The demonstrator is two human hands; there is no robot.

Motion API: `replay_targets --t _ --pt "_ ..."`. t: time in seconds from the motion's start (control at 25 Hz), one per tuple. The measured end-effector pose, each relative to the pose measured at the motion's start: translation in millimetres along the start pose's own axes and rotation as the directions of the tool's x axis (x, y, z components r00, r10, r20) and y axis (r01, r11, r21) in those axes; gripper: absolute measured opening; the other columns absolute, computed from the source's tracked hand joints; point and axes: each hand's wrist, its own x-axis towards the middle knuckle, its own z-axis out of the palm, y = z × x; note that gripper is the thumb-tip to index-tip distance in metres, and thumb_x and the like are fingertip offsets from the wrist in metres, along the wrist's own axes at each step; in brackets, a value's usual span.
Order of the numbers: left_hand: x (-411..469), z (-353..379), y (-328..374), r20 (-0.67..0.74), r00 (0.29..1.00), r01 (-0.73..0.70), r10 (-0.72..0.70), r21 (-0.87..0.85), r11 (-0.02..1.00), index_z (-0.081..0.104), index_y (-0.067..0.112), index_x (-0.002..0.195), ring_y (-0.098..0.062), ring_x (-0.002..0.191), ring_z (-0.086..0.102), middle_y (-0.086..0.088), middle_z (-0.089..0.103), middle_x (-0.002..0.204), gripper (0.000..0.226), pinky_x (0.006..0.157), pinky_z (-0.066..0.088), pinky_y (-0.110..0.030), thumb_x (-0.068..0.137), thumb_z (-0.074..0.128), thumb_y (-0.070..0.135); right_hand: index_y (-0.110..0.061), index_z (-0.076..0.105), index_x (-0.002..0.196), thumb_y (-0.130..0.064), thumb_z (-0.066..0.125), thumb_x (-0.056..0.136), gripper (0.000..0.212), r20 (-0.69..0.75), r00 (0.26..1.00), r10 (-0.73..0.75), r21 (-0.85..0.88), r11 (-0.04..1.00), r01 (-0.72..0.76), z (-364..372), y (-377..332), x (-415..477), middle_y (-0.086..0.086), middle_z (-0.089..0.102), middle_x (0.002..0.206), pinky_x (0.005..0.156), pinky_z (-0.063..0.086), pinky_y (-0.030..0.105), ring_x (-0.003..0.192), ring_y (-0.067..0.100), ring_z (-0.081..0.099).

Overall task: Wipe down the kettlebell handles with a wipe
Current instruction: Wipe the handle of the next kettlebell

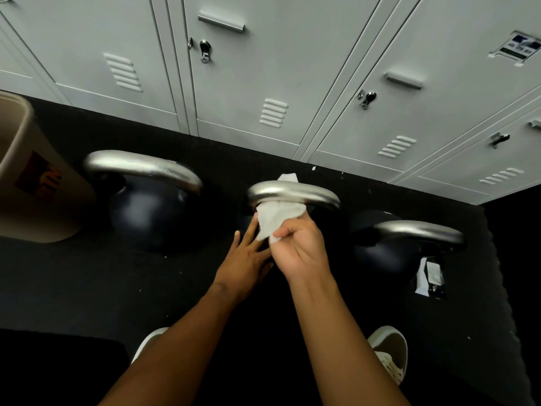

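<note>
Three dark kettlebells with silver handles stand in a row on the black floor. The middle handle (292, 192) has a white wipe (276, 218) looped around it, one end poking up behind the bar. My right hand (298, 247) pinches the wipe's lower end just below the handle. My left hand (248, 256) lies flat with fingers spread on the middle kettlebell's body, under the wipe. The left kettlebell (146, 206) and its handle (140, 167) stand untouched, as does the right kettlebell's handle (418, 231).
Grey metal lockers (263, 68) line the wall right behind the kettlebells. A beige bin (32, 183) stands at the far left. A torn wipe packet (430, 276) lies on the floor by the right kettlebell. My two shoes show at the bottom.
</note>
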Motion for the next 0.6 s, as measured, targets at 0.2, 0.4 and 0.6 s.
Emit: replay_targets --t 0.2,0.4,0.6 --pt "-4 4 2 -0.070 0.997 0.039 -0.044 -0.077 0.996 0.028 0.012 0.154 -0.032 0.151 0.014 -0.017 0.027 0.160 0.056 0.124 0.006 -0.049 0.102 0.046 0.017 -0.020 0.054 0.142 0.028 0.026 0.062 0.097 -0.031 0.999 -0.043 -0.438 0.899 0.025 2 15 8 0.013 0.054 0.141 0.104 0.046 0.031 0.133 0.030 0.047" --pt "1 3 1 -0.051 0.997 0.058 -0.064 -0.109 0.992 0.034 0.016 0.152 -0.029 0.152 0.012 -0.013 0.029 0.160 0.051 0.124 -0.004 -0.044 0.103 0.044 0.020 -0.009 0.057 0.130 0.029 0.028 0.069 0.078 -0.028 0.999 -0.045 -0.551 0.834 0.022 1 10 11 0.013 0.059 0.121 0.090 0.050 0.028 0.121 0.027 0.053" --pt "-1 7 -7 -0.005 0.999 -0.038 0.038 -0.010 0.999 0.029 0.033 0.153 -0.025 0.153 0.003 -0.003 0.020 0.164 0.057 0.123 0.000 -0.054 0.101 0.051 0.026 -0.019 0.051 0.141 0.019 0.028 0.088 0.069 -0.064 0.996 -0.065 -0.717 0.697 0.000 15 16 15 -0.001 0.054 0.123 0.081 0.053 0.018 0.116 0.017 0.051"
